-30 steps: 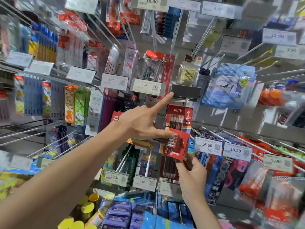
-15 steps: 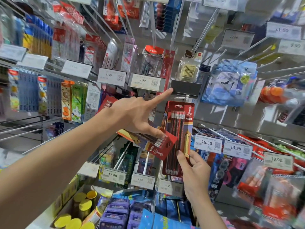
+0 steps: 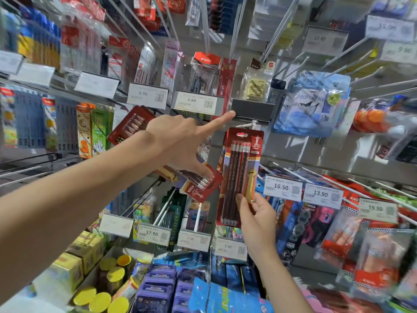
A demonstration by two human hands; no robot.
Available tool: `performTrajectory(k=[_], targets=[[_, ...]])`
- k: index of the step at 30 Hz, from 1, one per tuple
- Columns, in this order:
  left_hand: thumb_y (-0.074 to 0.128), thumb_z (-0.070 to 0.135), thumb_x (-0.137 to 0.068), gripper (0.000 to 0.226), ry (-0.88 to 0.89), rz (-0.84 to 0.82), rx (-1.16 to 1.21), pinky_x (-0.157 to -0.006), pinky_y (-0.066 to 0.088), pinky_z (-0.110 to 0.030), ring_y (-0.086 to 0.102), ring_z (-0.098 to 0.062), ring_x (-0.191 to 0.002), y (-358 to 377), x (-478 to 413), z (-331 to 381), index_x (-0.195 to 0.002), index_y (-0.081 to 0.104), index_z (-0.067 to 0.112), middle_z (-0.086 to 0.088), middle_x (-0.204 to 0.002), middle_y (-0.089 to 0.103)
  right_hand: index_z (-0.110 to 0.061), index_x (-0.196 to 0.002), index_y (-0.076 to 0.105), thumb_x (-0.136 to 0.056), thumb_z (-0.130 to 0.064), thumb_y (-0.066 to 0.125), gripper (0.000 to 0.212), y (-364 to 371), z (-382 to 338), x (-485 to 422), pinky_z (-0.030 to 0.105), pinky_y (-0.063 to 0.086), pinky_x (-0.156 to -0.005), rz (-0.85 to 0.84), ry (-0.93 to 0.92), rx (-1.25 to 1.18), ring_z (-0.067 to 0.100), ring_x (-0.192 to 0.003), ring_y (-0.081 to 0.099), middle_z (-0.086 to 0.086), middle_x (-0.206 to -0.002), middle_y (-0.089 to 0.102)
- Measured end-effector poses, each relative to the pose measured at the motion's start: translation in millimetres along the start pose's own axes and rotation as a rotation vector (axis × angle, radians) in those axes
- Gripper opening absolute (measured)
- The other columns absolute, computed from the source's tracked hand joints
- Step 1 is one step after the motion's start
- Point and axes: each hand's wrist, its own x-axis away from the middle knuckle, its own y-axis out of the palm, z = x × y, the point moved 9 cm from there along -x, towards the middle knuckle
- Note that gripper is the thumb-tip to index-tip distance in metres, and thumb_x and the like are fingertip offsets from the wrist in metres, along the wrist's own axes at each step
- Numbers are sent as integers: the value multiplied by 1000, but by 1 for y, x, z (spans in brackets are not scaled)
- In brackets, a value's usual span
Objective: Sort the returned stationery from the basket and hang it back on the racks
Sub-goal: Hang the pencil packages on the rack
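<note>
Pencil pack (image 3: pixel 240 175), pinched by right hand (image 3: pixel 257 219), is now raised beneath hook (image 3: pixel 248 125); second pack (image 3: pixel 199 185) remains gripped by left hand (image 3: pixel 180 141).

This is looking like a stationery shop: sealed packets (image 3: pixel 311 105) are hanging from metal hooks (image 3: pixel 205 26) in rows, and price tags (image 3: pixel 282 187) are sitting at the hook ends.
</note>
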Motion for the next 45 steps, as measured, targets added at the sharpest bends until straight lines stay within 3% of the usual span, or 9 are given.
performTrajectory(k=[7, 13, 20, 24, 25, 27, 34, 41, 45], targets=[[45, 103, -58, 138, -24, 41, 30, -41, 34, -24, 51, -16, -44, 6, 2, 2, -145, -44, 45, -4, -57, 55, -29, -94, 65, -101, -24, 62, 9, -9, -12, 15, 18, 50, -78, 56, -69, 71, -1, -84, 66, -10, -84, 70], [46, 102, -58, 137, -16, 34, 52, -41, 34, -24, 53, -16, -46, 6, 1, 2, -143, -45, 46, -3, -58, 56, -29, -98, 66, -100, -33, 62, 7, -11, -10, 12, 25, 50, -82, 60, -62, 79, 2, -90, 66, -14, -92, 72], [49, 102, -55, 141, 5, -3, -22, -41, 39, -24, 52, -12, -47, 2, 1, -3, -142, -47, 46, -1, -61, 56, -34, -87, 60, -101, -19, 61, 21, -7, -12, 7, 7, 46, -73, 53, 2, 73, -18, -83, 61, -23, -79, 65], [49, 102, -54, 143, -1, -4, -42, -42, 38, -24, 50, -12, -45, 3, 1, 1, -142, -48, 44, 0, -58, 55, -24, -106, 65, -102, -27, 61, 7, -2, 5, -5, 24, 56, -63, 35, 81, 119, 4, -76, 69, 1, -94, 71], [49, 102, -55, 143, -1, -1, -40, -42, 37, -23, 50, -12, -45, 4, 1, 1, -142, -48, 44, -1, -58, 55, -14, -114, 63, -100, -40, 62, 29, 0, 11, -10, 23, 50, -57, 30, 112, 142, 5, -68, 65, 3, -92, 67], [47, 103, -56, 141, -6, 13, -15, -42, 37, -24, 52, -13, -45, 7, 1, 1, -142, -47, 44, -2, -57, 55, -16, -120, 52, -93, -57, 61, 50, 3, 20, -18, 27, 44, -70, 22, 217, 144, 4, -78, 57, -2, -102, 61], [47, 97, -68, 124, -28, 14, 266, -46, 42, -28, 50, -17, -49, 21, -4, 9, -142, -43, 54, -3, -57, 48, -24, -139, 55, -98, -36, 66, 44, 25, 55, -54, 40, 45, -104, 88, 478, -33, 30, -122, 58, 10, -136, 61], [50, 94, -73, 121, -13, 112, 383, -50, 57, -35, 56, -19, -46, 32, -6, 14, -145, -39, 55, -1, -52, 52, -14, -150, 46, -102, -22, 59, 51, 32, 63, -67, 36, 51, -87, 59, 506, 59, 30, -117, 64, 12, -140, 60], [47, 93, -74, 117, 0, 169, 406, -49, 57, -39, 54, -20, -43, 33, -8, 13, -148, -35, 53, -1, -49, 51, -17, -135, 52, -92, -17, 68, 45, 30, 42, -39, 39, 54, -88, -39, 385, 480, 31, -108, 62, 11, -128, 60]])
